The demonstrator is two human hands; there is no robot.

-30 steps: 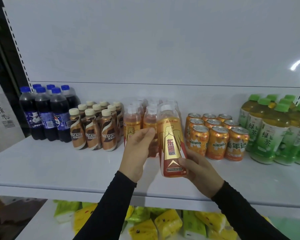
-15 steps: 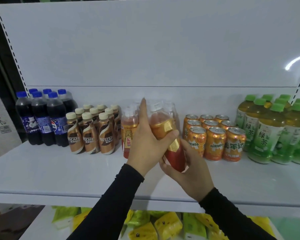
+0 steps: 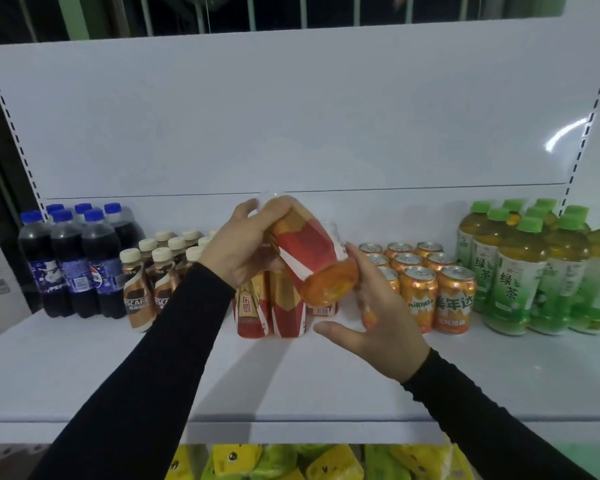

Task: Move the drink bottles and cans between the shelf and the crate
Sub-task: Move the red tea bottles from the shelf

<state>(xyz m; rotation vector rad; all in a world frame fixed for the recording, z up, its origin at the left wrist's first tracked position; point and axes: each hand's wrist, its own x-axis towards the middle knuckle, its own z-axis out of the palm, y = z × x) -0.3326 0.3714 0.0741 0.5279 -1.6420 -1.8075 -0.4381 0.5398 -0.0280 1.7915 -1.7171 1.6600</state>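
An orange energy-drink bottle [image 3: 309, 252] with a red and gold label hangs tilted above the white shelf [image 3: 291, 382], its base turned toward me and its cap pointing away. My left hand [image 3: 246, 251] grips its upper half. My right hand [image 3: 378, 323] is spread under and beside the base, fingers straight, fingertips near the bottle's bottom edge. Below the tilted bottle, more of the same energy-drink bottles [image 3: 274, 306] stand in a group on the shelf, partly hidden by my hands.
Dark cola bottles [image 3: 73, 261] stand at the shelf's left, brown coffee bottles [image 3: 153, 271] beside them. Orange cans [image 3: 426, 282] and green tea bottles [image 3: 534, 268] fill the right. Yellow and green packs [image 3: 291, 462] lie on the shelf below. No crate is in view.
The bottle went from upright to tilted with its base toward me and rose higher. My left hand moved onto its upper half; my right hand let go and opened below the base.
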